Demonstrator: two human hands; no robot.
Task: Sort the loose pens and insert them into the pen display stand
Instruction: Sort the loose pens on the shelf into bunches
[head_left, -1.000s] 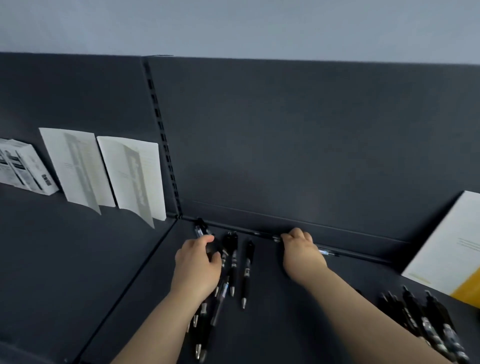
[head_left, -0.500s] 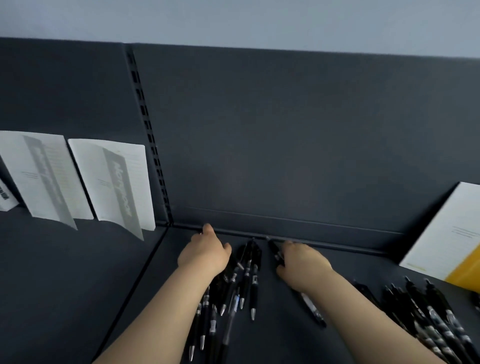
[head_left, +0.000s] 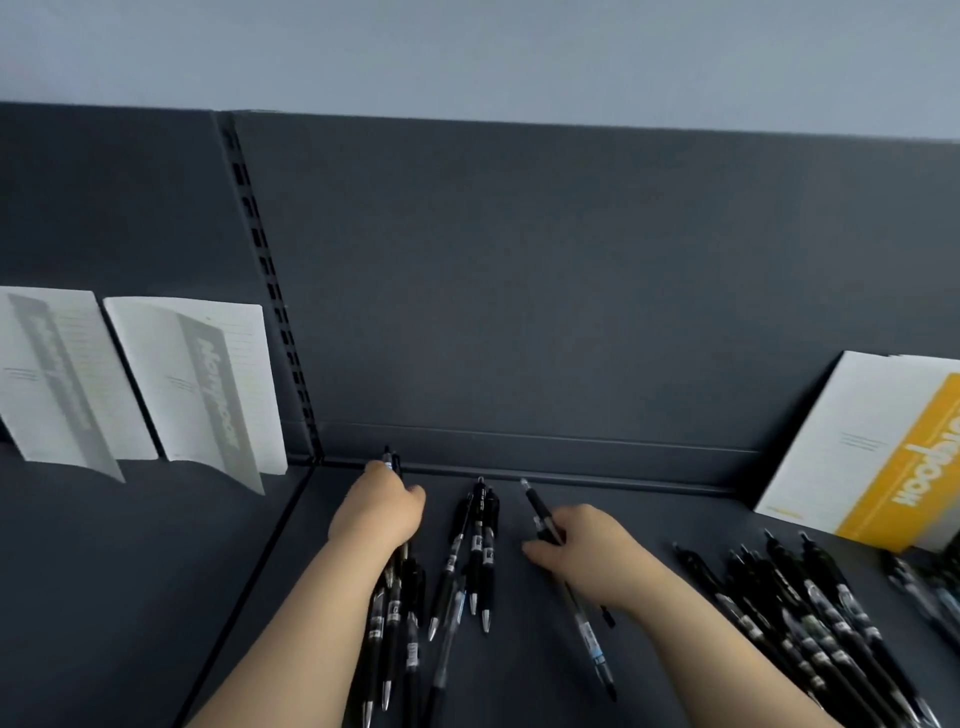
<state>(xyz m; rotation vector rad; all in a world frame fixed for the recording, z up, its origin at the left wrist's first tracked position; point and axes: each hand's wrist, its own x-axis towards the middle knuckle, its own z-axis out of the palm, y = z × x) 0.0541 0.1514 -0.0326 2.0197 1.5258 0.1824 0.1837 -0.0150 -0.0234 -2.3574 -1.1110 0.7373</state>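
On the shelf (head_left: 519, 680), left hand (head_left: 379, 512) grips pens (head_left: 393, 597), right hand (head_left: 584, 553) pinches one pen (head_left: 537, 506); labels unreadable.

Note the shelf deck (head_left: 519, 680) and back panel (head_left: 571, 286): smooth, matt, dark grey, apparently painted sheet metal. The slotted upright (head_left: 265, 291) has the same finish. On the loose pens (head_left: 475, 551) you see black plastic barrels with a slight gloss and bright metal tips (head_left: 485, 621). The bundle (head_left: 393, 603) gripped in your left hand (head_left: 382, 512) is the same plastic. The black pen (head_left: 537, 506) pinched in your right hand (head_left: 587, 551) has a dull, rubber-like grip. Below that wrist, the translucent pen (head_left: 587, 631) has a clear plastic barrel. The white notebooks (head_left: 202, 384) have matt paper covers. The yellow-banded notebook (head_left: 872, 452) has a smooth card cover.
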